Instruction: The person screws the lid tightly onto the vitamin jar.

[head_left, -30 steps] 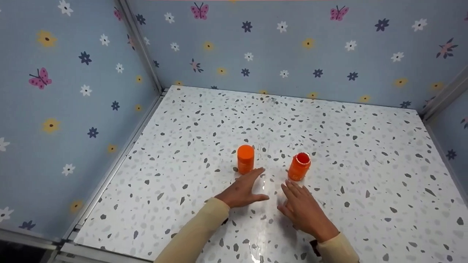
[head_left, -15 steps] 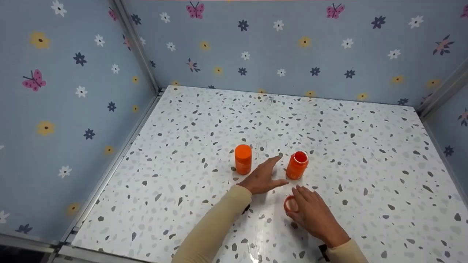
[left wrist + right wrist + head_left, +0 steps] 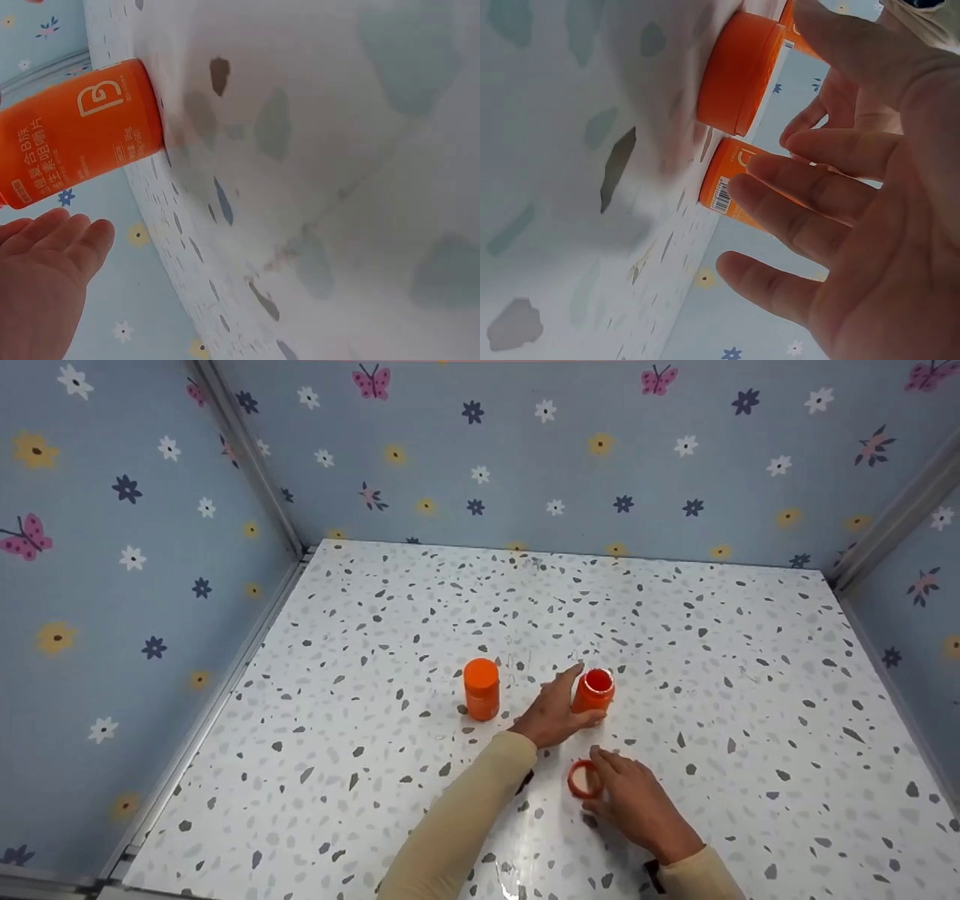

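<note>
An uncapped orange bottle [image 3: 594, 699] stands upright on the speckled table, its mouth facing up. My left hand [image 3: 553, 715] reaches around its left side, fingers behind and thumb in front. In the left wrist view the straight fingers [image 3: 60, 244] lie a small gap away from the orange bottle [image 3: 82, 127]; the thumb is hidden there. Nearer to me, an orange screw cap [image 3: 572, 781] rests on the table with its hollow side up. Beside it is my right hand [image 3: 637, 804], its fingers [image 3: 780, 217] extended and spread apart from the cap [image 3: 739, 75].
A second orange bottle [image 3: 481, 696], with its cap on, stands to the left of the left hand. The white speckled table [image 3: 360, 660] is bordered by blue flowered panels [image 3: 525, 457] at the back and sides.
My left hand has moved right, from beside the capped bottle to around the uncapped one. The cap has come into view by my right hand, whose fingers have drawn off it. The head view has shifted slightly.
</note>
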{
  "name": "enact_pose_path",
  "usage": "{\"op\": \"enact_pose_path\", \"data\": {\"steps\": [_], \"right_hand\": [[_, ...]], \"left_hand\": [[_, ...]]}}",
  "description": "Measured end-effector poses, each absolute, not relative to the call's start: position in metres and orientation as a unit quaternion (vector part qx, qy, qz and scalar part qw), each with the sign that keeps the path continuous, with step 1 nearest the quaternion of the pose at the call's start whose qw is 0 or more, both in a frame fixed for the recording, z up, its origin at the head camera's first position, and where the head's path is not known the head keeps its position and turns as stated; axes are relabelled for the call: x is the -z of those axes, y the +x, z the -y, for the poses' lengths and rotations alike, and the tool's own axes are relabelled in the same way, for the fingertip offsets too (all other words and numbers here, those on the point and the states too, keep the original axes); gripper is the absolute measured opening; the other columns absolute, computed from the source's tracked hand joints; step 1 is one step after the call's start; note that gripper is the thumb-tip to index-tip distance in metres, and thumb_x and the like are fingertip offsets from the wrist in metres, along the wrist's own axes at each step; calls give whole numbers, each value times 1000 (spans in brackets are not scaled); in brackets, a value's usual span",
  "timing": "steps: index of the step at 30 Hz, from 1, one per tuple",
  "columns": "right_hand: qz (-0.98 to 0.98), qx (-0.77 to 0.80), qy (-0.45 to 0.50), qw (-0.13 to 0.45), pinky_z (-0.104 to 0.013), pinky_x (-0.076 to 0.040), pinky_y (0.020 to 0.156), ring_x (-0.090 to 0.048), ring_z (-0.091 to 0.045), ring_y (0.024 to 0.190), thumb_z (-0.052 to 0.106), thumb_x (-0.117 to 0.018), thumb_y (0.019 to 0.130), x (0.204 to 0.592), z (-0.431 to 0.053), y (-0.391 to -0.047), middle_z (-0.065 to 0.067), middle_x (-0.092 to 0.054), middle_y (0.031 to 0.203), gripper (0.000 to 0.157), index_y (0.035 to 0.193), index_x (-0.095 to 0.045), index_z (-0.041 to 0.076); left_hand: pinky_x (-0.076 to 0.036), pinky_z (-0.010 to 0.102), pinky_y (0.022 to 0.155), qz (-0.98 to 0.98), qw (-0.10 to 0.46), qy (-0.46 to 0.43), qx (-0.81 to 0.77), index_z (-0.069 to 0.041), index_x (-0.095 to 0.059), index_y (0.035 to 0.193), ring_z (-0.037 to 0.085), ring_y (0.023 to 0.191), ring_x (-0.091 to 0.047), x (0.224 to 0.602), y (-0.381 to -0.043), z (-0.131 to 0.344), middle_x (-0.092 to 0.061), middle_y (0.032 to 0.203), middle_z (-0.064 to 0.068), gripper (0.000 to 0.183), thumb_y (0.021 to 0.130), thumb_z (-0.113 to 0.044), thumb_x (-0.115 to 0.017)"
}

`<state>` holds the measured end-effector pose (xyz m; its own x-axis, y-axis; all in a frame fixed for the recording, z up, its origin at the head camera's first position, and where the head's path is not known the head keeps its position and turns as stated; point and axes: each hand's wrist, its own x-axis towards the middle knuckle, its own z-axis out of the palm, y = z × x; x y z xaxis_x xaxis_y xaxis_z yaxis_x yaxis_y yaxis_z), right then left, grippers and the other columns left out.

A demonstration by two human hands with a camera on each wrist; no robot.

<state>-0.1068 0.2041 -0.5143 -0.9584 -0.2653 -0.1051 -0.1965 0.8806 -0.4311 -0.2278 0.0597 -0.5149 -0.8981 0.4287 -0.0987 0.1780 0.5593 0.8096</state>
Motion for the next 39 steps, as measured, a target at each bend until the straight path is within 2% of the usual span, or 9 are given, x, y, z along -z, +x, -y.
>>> {"op": "enact_pose_path", "data": {"steps": [7,14,18,24,32,39], "right_hand": [[-966,208,-110,110,-58,-39,106,-51,-38,127,21,-85,81,513,-197,-112,-17,-52,144,73,143,-51,0],[-969,191,-121,100,-57,-44,99,-57,-36,118,19,-84,81,518,-194,-112,-16,-58,135,66,138,-55,0],[-970,180,-142,76,-56,-48,90,-61,-34,109,16,-83,81,521,-195,-111,-16,-63,126,58,132,-60,0],[-972,172,-158,40,-54,-51,83,-64,-31,96,17,-82,81,525,-197,-111,-13,-65,110,55,128,-60,0],[-971,171,-160,39,-56,-50,84,-62,-29,93,26,-79,86,524,-196,-109,-12,-63,109,54,128,-59,-2],[-965,214,-143,54,-51,-50,82,-58,-22,86,29,-81,83,524,-196,-108,-6,-59,105,46,118,-63,6]], "left_hand": [[-39,31,110,-864,130,164,-458,-13,-34,152,14,130,-49,517,-231,-68,-49,147,2,75,90,-22,-76],[-41,30,108,-846,133,162,-491,-10,-40,146,14,125,-52,517,-232,-70,-54,140,4,64,92,-13,-74],[-40,29,108,-841,138,166,-496,-9,-40,145,14,125,-52,515,-230,-71,-54,138,5,62,92,-11,-73],[-39,29,109,-852,146,165,-476,-12,-39,146,14,127,-50,512,-223,-72,-52,141,3,65,91,-11,-74],[-40,29,108,-865,127,188,-448,-11,-41,145,15,125,-52,509,-214,-68,-53,138,4,64,91,-12,-75],[-41,29,107,-874,132,208,-419,-12,-40,146,14,124,-51,507,-208,-59,-51,138,3,65,91,-14,-74]]}}
